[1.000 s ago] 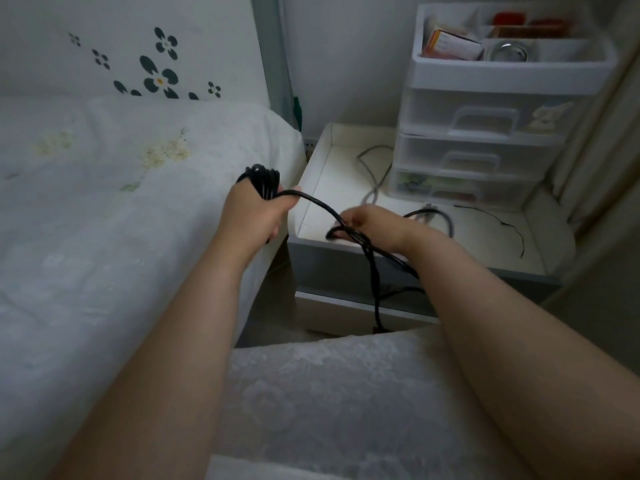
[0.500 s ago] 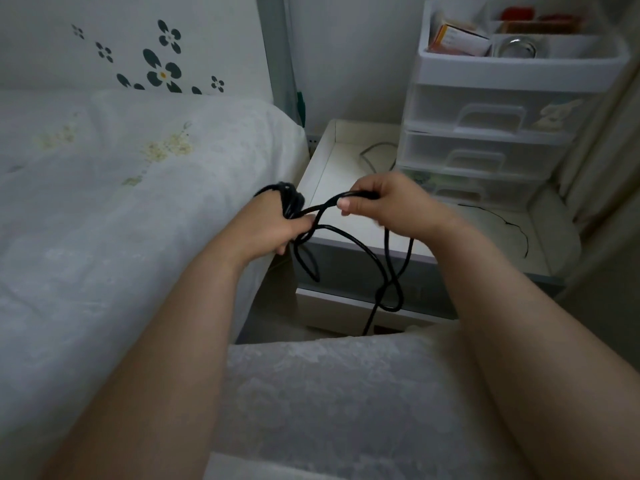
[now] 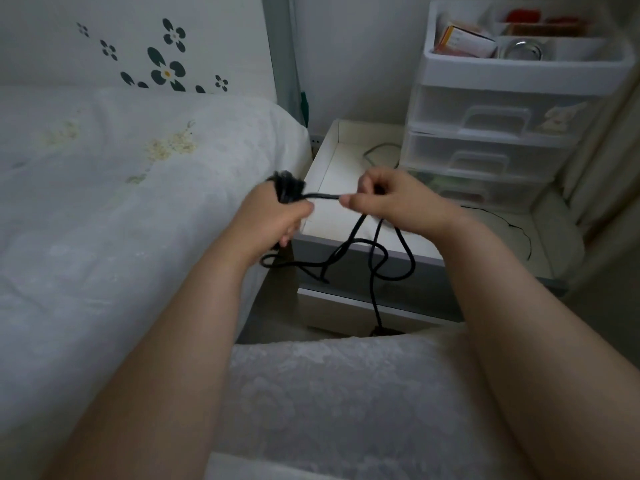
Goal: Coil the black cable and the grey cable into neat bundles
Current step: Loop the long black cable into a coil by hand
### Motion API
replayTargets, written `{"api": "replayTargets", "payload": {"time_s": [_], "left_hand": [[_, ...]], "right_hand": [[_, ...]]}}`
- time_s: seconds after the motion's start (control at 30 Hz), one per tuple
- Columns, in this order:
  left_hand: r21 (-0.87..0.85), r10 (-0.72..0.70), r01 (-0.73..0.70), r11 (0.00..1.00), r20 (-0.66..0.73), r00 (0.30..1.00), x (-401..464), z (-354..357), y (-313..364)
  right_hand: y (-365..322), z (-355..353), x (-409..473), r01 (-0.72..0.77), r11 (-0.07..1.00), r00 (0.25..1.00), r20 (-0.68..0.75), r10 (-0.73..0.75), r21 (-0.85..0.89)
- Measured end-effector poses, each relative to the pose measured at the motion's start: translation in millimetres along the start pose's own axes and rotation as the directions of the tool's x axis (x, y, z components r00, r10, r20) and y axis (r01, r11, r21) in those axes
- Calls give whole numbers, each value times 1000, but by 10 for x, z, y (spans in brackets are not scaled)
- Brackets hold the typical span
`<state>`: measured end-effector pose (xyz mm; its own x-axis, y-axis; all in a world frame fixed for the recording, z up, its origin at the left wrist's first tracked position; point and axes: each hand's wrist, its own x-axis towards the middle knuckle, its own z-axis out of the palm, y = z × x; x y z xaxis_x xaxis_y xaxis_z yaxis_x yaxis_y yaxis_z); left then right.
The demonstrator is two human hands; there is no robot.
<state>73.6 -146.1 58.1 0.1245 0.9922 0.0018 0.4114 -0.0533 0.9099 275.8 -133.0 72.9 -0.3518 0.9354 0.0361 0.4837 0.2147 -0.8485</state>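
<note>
Black cable (image 3: 375, 258), limp and light, sags mid-frame: left hand (image 3: 273, 220) grips the bundle, right hand (image 3: 391, 199) pinches the next loop.

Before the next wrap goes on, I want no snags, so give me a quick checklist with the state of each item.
1. Bundle gripped: left hand is closed on the coiled part of the black cable: ok.
2. Feed strand held: right hand pinches it, taut between the hands: ok.
3. Slack free of tangles: loops cross below the hands: not ok.
4. Far end free: it drops out of sight behind the lap: cannot tell.
5. Grey cable out of the way, on the bedside table: ok.
</note>
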Motion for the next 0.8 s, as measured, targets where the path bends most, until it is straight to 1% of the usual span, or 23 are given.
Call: {"api": "replayTargets", "payload": {"time_s": [0.03, 0.07, 0.1, 0.17, 0.2, 0.23, 0.27, 0.3, 0.33, 0.37, 0.4, 0.43, 0.47, 0.5, 0.57, 0.63, 0.73, 0.8], "left_hand": [[-96, -16, 7, 995, -90, 996, 26, -34, -24], [-193, -33, 4, 981, -147, 989, 46, -69, -44], [-269, -45, -4, 963, -174, 984, 55, -91, -64], [-394, -62, -11, 919, -172, 983, 42, -82, -71], [-440, -69, -12, 898, -167, 984, 32, -69, -69], [-463, -72, -15, 886, -169, 983, 21, -59, -57], [-463, -71, -19, 886, -175, 982, 14, -56, -51], [-443, -60, -26, 896, -180, 982, 12, -60, -48], [-400, -40, -37, 916, -183, 982, 13, -64, -50], [-344, -15, -48, 938, -179, 984, 11, -71, -52], [-287, 7, -55, 956, -163, 987, 6, -75, -51], [-246, 23, -56, 968, -136, 990, 0, -79, -48], [-221, 33, -53, 974, -96, 995, -5, -87, -43], [-199, 37, -44, 979, -42, 998, -13, -99, -39], [-130, 42, -28, 991, 105, 994, -31, -122, -26], [-93, 28, -2, 996, 277, 960, -37, -122, -13], [-89, -7, 59, 994, 495, 869, -35, -116, -8], [-90, -30, 105, 990, 604, 797, -53, -133, -2]], "right_hand": [[9, 14, 16, -21, 998, 998, 55, 25, -65], [17, 23, 25, -28, 989, 994, 98, 42, -146], [17, 33, 16, -26, 971, 988, 145, 62, -238], [22, 54, -9, -48, 890, 950, 253, 180, -453], [17, 65, -33, -80, 833, 914, 293, 280, -547], [23, 73, -44, -118, 780, 883, 294, 366, -614], [13, 86, -60, -144, 746, 878, 264, 400, -650], [-19, 99, -73, -148, 741, 910, 203, 362, -655], [-60, 123, -75, -127, 776, 959, 125, 256, -618], [-111, 160, -76, -70, 841, 993, 44, 111, -536], [-157, 198, -73, -7, 912, 1000, -29, -6, -410], [-198, 231, -70, 49, 962, 995, -75, -72, -270], [-218, 255, -63, 98, 980, 988, -103, -118, -175], [-217, 266, -53, 136, 981, 980, -127, -154, -139], [-185, 262, -31, 174, 976, 966, -169, -196, -132], [-144, 249, 0, 194, 970, 956, -195, -220, -146], [-86, 245, 51, 219, 952, 948, -185, -259, -212], [-51, 248, 67, 205, 951, 954, -168, -247, -232]]}}
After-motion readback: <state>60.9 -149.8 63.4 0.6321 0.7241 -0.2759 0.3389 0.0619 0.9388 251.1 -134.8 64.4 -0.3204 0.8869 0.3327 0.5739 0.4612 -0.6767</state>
